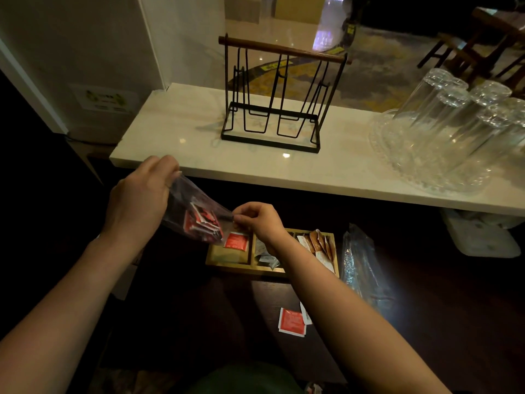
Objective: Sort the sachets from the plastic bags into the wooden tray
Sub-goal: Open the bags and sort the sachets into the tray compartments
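Loose red sachet [292,321] lies on dark table nearest; left hand [139,199] grip pinches plastic bag [196,210] top; right hand [260,220] grip pinches its lower corner; red sachets [203,220] inside; wooden tray [227,258] just below grips, sachets in compartments.

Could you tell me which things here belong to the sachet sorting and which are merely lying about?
Job:
plastic bag of red sachets, held by left hand and right hand
wooden tray
loose red sachet
second plastic bag

Lying about:
wire rack
upturned glasses
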